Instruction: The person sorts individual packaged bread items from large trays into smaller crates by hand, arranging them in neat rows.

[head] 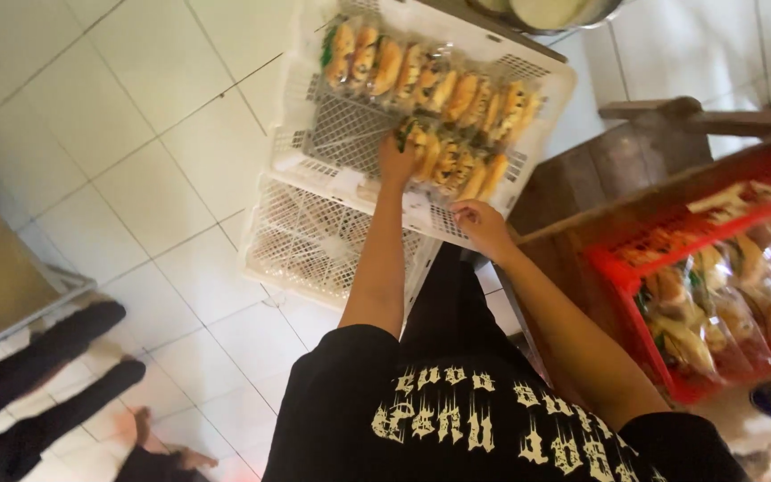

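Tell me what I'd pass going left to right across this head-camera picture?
Another person's dark-clad legs on the tiled floor, lower white crate, left hand on the wrapped sandwiches in the upper white crate, right hand at its edge, wooden stool, red crate of wrapped sandwiches.

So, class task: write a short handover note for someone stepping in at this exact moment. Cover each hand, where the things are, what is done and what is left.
Left hand: on the near row of wrapped sandwiches in the white crate, at its left end.
Right hand: at the crate's near rim, empty as far as can be seen.
Done: a far row fills the crate's back; the near row is partly laid.
Left: bare mesh at the crate's left; more wrapped sandwiches sit in the red crate to the right.
A second white crate sits underneath.
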